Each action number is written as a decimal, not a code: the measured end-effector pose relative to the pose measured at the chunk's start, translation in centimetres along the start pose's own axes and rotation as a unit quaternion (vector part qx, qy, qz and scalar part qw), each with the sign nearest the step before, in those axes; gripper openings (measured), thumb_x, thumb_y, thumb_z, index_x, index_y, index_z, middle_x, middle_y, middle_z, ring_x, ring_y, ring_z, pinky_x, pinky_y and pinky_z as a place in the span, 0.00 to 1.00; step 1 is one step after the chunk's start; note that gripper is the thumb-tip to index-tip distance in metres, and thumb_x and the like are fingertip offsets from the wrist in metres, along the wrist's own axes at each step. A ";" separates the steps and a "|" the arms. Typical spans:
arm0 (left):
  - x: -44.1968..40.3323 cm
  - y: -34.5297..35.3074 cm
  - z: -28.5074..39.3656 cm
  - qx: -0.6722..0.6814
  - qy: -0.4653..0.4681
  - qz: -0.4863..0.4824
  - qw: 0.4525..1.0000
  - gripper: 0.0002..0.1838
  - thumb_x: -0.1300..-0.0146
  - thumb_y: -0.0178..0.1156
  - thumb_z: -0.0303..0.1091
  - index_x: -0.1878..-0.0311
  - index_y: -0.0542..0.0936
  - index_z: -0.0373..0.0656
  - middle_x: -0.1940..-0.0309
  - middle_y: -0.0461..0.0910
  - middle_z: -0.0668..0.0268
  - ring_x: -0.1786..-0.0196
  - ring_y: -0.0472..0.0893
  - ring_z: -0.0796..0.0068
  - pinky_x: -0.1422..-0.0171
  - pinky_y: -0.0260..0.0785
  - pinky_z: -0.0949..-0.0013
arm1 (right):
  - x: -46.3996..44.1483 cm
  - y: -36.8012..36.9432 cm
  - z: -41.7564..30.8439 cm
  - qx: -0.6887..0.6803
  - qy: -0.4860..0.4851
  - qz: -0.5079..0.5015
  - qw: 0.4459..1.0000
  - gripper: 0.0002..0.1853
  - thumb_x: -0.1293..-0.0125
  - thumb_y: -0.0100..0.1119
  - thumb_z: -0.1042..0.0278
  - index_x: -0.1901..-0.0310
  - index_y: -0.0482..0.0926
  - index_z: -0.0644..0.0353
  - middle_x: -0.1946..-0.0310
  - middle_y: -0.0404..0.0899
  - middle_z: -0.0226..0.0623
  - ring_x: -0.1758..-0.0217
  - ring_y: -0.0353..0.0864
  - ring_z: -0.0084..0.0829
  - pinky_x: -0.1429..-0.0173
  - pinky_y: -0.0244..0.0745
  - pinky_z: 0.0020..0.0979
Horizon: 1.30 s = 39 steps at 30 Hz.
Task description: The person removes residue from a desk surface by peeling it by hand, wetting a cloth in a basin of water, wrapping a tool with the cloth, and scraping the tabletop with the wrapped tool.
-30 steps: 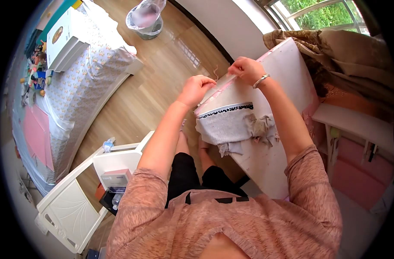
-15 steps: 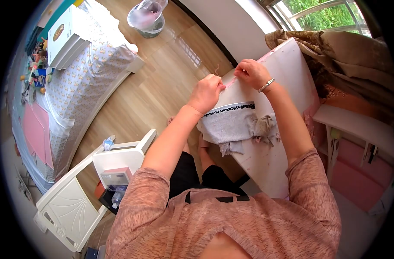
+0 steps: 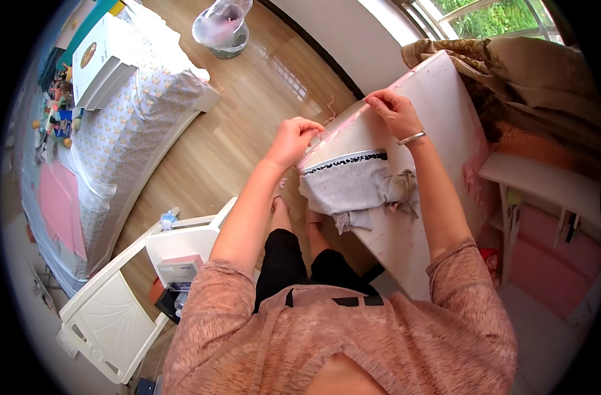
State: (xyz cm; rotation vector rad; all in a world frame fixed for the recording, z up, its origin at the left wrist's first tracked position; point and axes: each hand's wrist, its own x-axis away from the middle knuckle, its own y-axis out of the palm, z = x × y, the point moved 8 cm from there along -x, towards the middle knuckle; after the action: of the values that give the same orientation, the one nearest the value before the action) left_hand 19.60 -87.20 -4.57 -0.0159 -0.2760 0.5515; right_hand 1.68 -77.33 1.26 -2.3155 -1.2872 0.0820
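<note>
A white tabletop (image 3: 439, 99) with a worn pink edge lies in front of me. My right hand (image 3: 396, 113), with a bracelet on the wrist, pinches a thin pink strip (image 3: 356, 116) at the far edge. My left hand (image 3: 295, 141) is at the same edge further left, its fingers and thumb closed around the strip's other part; the fingertips are small and partly hidden. Close below the hands, a grey cloth (image 3: 343, 187) with a black patterned band lies crumpled on the tabletop.
On the left stands a bed (image 3: 149, 99) with a floral cover, white boxes (image 3: 102, 66) on it. A lined waste bin (image 3: 225, 39) is on the wooden floor. A white chair (image 3: 116, 316) stands lower left. To the right are a brown curtain (image 3: 531, 79) and a shelf (image 3: 544, 178).
My left hand has moved left and down along the edge, its fingers straighter. My right hand has shifted slightly right. More of the pink strip shows between the hands.
</note>
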 end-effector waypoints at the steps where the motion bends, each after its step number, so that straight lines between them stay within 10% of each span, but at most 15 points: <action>1: 0.6 -0.2 -0.4 0.029 -0.041 -0.008 0.999 0.07 0.45 0.58 0.25 0.64 0.82 0.38 0.73 0.80 0.66 0.74 0.74 0.80 0.68 0.67 0.76 | 0.5 -0.2 0.2 -0.002 -0.001 0.000 1.000 0.08 0.38 0.56 0.68 0.64 0.80 0.63 0.75 0.77 0.26 0.73 0.70 0.17 0.66 0.68 0.21; 11: 1.9 0.0 1.8 0.029 -0.061 -0.043 0.997 0.06 0.48 0.62 0.28 0.68 0.81 0.34 0.73 0.80 0.66 0.73 0.75 0.78 0.67 0.69 0.74 | 12.2 -3.3 1.9 0.012 0.125 0.027 0.992 0.08 0.38 0.55 0.69 0.65 0.79 0.64 0.76 0.75 0.26 0.73 0.68 0.16 0.69 0.64 0.20; 16: 1.8 0.3 4.4 -0.206 0.096 0.027 0.973 0.06 0.48 0.62 0.28 0.69 0.81 0.35 0.77 0.77 0.61 0.72 0.77 0.71 0.66 0.70 0.71 | 16.2 -4.3 1.2 0.012 0.054 0.099 0.994 0.06 0.39 0.56 0.70 0.67 0.79 0.64 0.74 0.74 0.30 0.73 0.69 0.19 0.69 0.65 0.22; 27: 5.1 -1.4 3.3 -0.096 0.051 0.045 0.993 0.09 0.42 0.59 0.32 0.66 0.79 0.35 0.72 0.77 0.65 0.67 0.76 0.76 0.62 0.69 0.74 | 15.8 -1.1 -3.9 0.236 -0.135 0.132 0.953 0.03 0.43 0.59 0.70 0.72 0.77 0.58 0.78 0.74 0.30 0.75 0.70 0.29 0.63 0.63 0.29; 39: 2.7 -0.1 4.8 -0.278 0.073 -0.077 0.955 0.06 0.48 0.58 0.27 0.70 0.79 0.35 0.72 0.77 0.53 0.67 0.77 0.58 0.62 0.70 0.64 | 8.3 3.9 -3.2 0.285 -0.059 0.011 0.957 0.05 0.42 0.54 0.63 0.71 0.78 0.52 0.72 0.77 0.30 0.64 0.76 0.32 0.56 0.62 0.35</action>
State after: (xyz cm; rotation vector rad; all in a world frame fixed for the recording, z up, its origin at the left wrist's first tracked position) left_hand 20.58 -86.13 0.80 -0.5745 -0.2777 0.3015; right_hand 10.21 -73.49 3.86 -1.8444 -1.1083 0.5329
